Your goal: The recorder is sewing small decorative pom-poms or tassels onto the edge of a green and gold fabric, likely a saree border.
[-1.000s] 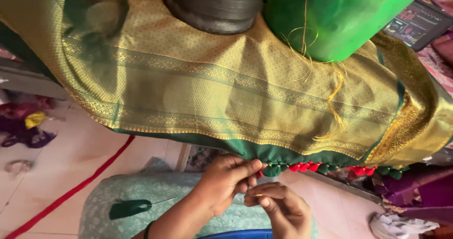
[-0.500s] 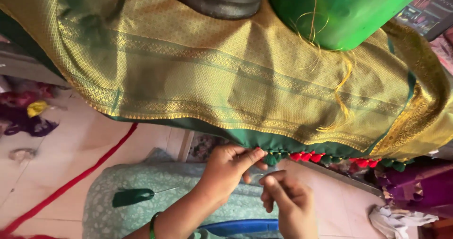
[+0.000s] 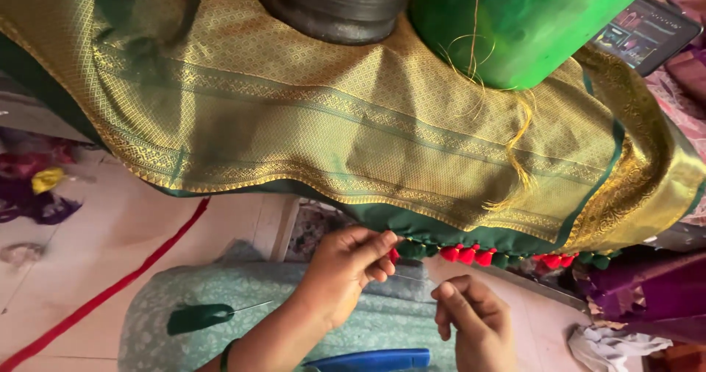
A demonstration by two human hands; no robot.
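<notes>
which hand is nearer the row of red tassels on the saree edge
Left. The left hand pinches the green hem right beside the red tassels; the right hand sits lower, apart from them.

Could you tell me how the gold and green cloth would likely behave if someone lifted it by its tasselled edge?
The gold and green cloth drapes in folds, so probably floppy. The dark round weight and green container on it would likely resist pulling.

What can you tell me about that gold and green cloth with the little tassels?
The cloth looks like woven silk, gold with fine patterned bands and a dark green border. It drapes over a raised surface, weighted by a dark round pot and a green container. Red and green tassels line its hanging edge, where the left hand pinches it.
</notes>
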